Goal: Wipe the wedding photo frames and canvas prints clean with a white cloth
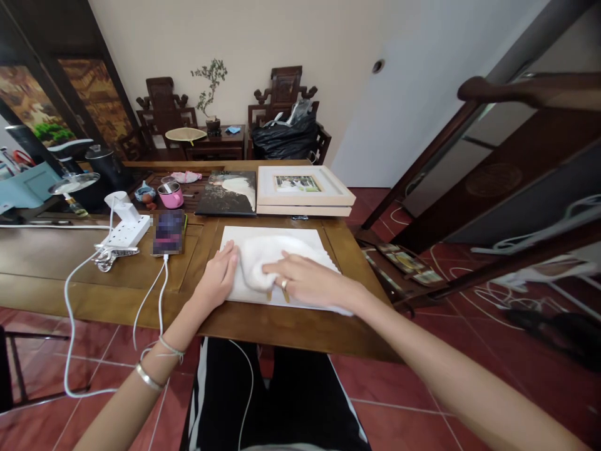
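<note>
A white framed panel [300, 241] lies flat on the wooden table [94, 275] in front of me. A bunched white cloth [263, 257] rests on it. My right hand [305, 282], with a ring on one finger, lies flat on the cloth with its fingers stretched out and pressing down. My left hand [218, 275] rests flat at the panel's left edge, fingers together and extended, touching the cloth's side.
Behind the panel lie a dark painting [228, 193] and a light wooden frame [303, 188]. To the left are a phone [168, 232] on a white cable, a white power strip [126, 230] and a pink cup [170, 195]. Dark wooden furniture [493, 181] stands on the right.
</note>
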`<state>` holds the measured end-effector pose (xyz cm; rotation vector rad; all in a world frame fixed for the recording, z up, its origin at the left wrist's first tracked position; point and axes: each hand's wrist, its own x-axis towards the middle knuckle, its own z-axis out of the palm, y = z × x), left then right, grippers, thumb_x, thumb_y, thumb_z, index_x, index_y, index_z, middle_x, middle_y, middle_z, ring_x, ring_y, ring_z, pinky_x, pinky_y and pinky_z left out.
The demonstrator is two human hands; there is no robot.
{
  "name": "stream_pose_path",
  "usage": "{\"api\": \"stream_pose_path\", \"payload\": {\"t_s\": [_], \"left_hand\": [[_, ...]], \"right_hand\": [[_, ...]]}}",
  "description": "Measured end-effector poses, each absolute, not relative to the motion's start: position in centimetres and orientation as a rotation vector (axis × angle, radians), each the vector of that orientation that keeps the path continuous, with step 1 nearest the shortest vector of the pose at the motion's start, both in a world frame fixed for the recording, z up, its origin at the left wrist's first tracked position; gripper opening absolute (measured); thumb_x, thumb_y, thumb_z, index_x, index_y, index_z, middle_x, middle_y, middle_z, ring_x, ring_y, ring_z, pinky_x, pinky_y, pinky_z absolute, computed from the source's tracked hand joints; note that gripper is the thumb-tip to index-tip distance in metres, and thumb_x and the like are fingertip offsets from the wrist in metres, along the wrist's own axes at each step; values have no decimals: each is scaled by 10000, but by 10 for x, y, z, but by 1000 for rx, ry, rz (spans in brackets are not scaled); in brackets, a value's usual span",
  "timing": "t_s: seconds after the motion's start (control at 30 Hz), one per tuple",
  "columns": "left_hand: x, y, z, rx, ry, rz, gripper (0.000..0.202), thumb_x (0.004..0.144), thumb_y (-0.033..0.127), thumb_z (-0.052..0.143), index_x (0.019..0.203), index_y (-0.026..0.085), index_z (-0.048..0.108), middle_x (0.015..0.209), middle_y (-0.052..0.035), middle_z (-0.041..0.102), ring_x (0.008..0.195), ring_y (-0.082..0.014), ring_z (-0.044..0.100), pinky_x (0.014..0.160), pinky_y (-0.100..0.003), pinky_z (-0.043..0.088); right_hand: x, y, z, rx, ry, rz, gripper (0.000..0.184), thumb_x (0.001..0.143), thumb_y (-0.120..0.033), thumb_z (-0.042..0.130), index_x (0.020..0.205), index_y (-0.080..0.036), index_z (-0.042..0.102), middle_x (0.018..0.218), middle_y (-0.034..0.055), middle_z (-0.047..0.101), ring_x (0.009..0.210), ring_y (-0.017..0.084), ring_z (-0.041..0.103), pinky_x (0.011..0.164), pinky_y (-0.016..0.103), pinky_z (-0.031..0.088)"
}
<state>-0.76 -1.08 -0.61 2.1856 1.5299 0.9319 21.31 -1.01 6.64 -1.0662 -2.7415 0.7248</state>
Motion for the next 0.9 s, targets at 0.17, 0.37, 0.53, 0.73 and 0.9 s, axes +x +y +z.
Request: {"api": "stream_pose_path", "payload": {"t_s": [0.17,0.37,0.53,0.73,0.9], "left_hand": [[-7,-9,-7,2227,1514,897,451,966,309,291,1191,86,612,1350,-158,542,1330,-265,423,1129,-463,295],[-8,-10,-7,2254,1536,883,425,958,310,316,1182,115,620,1332,-146,562,1310,-264,452,1121,-468,312],[-10,-9,-10,2242,1528,895,444,958,329,315,1185,99,620,1340,-152,551,1317,-256,442,1122,-473,313],[-10,-10,-10,2222,1511,905,425,956,312,320,1187,118,620,1350,-144,544,1328,-248,427,1132,-477,288],[-10,-10,-11,2233,1499,914,419,960,310,318,1193,128,614,1354,-135,544,1332,-245,422,1135,-475,280]], "right_hand": [[194,54,66,-1068,-2580,789,300,803,-131,352,891,-183,634,1021,63,685,998,251,574,902,357,383],[136,87,82,-1060,-2595,816,250,792,-91,378,841,-128,620,1128,78,667,991,208,565,878,262,379],[134,99,82,-1149,-2549,828,243,805,-138,412,905,-90,628,1099,97,678,951,221,572,850,270,398],[211,108,69,-1328,-2397,872,338,773,-211,435,1018,-132,655,1180,82,661,1062,286,574,923,357,415],[273,88,62,-1478,-2263,848,436,754,-267,451,1114,-136,657,1312,91,584,1189,338,514,1019,435,362]]}}
